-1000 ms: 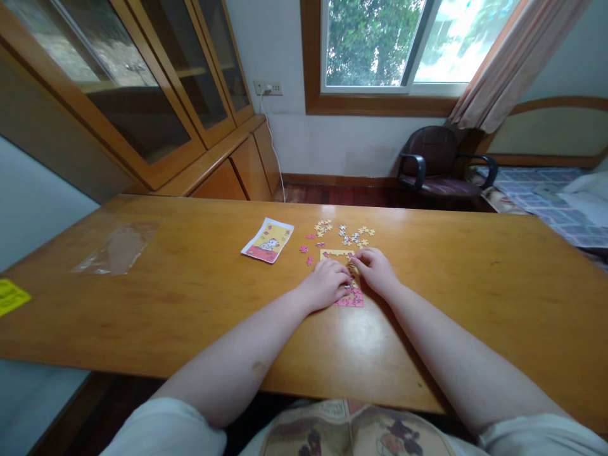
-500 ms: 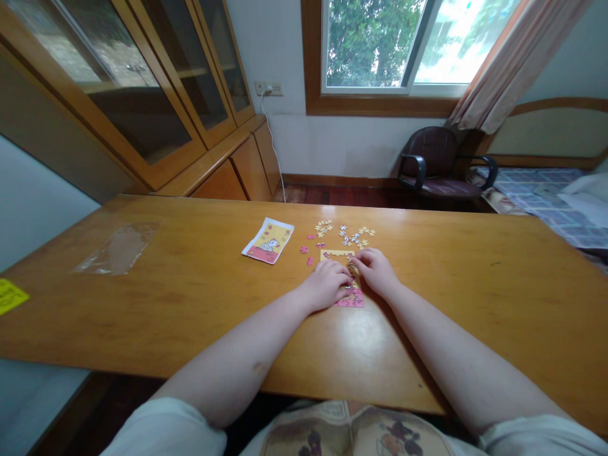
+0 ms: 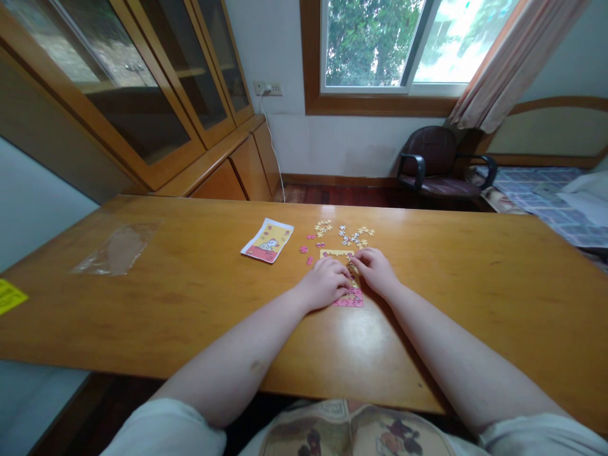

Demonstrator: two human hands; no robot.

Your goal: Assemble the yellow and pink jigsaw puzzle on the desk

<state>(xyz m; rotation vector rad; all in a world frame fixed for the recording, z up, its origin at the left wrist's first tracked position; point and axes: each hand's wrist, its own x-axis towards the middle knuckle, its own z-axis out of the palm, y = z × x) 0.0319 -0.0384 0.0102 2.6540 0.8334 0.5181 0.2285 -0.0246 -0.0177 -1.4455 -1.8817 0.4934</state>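
Observation:
A partly assembled jigsaw puzzle (image 3: pixel 349 302) lies on the wooden table, pink along its near edge and yellow along its far edge. My left hand (image 3: pixel 325 283) rests over its left side, palm down, fingers slightly bent and apart, hiding much of the middle. At the puzzle's upper right, my right hand (image 3: pixel 375 269) has thumb and fingertips pinched together on a small yellowish jigsaw piece, mostly covered by the fingers. Loose pink pieces (image 3: pixel 304 249) lie to the left of the puzzle's far edge. Beyond it are loose yellow pieces (image 3: pixel 323 228) and pale multicoloured pieces (image 3: pixel 351 239).
A picture card (image 3: pixel 268 241) with a white cartoon animal on yellow and red lies left of the puzzle. Farther left are a clear plastic bag (image 3: pixel 116 250) and a yellow label (image 3: pixel 10 296). An armchair (image 3: pixel 434 161) stands beyond the table (image 3: pixel 190 297).
Both hands stay almost in place, with only slight finger movement over the puzzle. The loose pieces and the card lie as before; the view has shifted very slightly.

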